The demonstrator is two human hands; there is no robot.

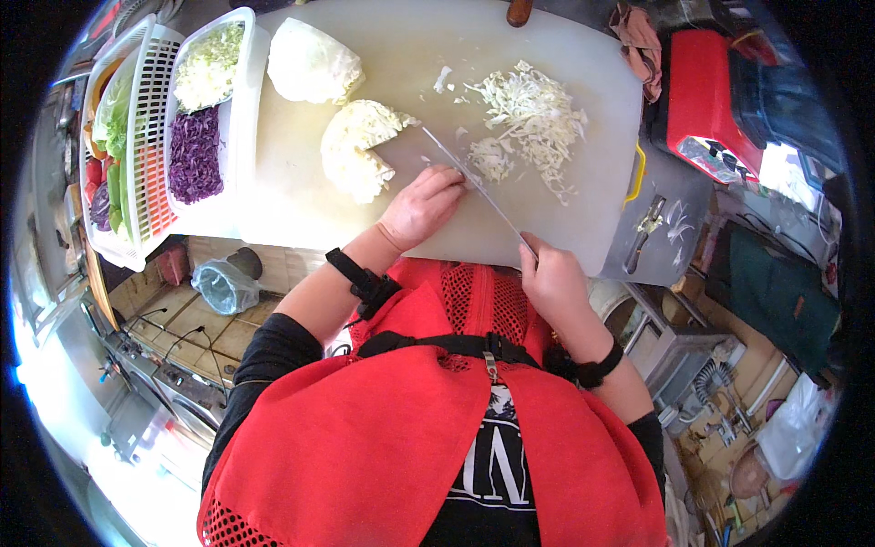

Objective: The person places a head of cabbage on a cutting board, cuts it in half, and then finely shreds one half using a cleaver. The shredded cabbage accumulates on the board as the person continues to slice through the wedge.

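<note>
My right hand [557, 280] is closed around the handle of a kitchen knife [487, 195]. Its blade slants up and left across the large white cutting board [294, 219]. At the blade's middle are the bunched fingertips of my left hand [427, 205]; whether they pinch anything is hidden. Just beyond them lies a cut piece of cabbage [348, 154] with a notch in its side, close to the knife's tip. A larger cabbage chunk [311, 61] rests farther back. Right of the blade, shredded cabbage [530, 113] is spread in a loose heap.
A white tray [254, 75] at left holds shredded purple cabbage [197, 157] and pale shreds [208, 65]. Beside it stands a white basket [140, 171] of vegetables. A peeler-like tool [642, 236] lies right of the board, and a brown handle [519, 12] crosses its far edge.
</note>
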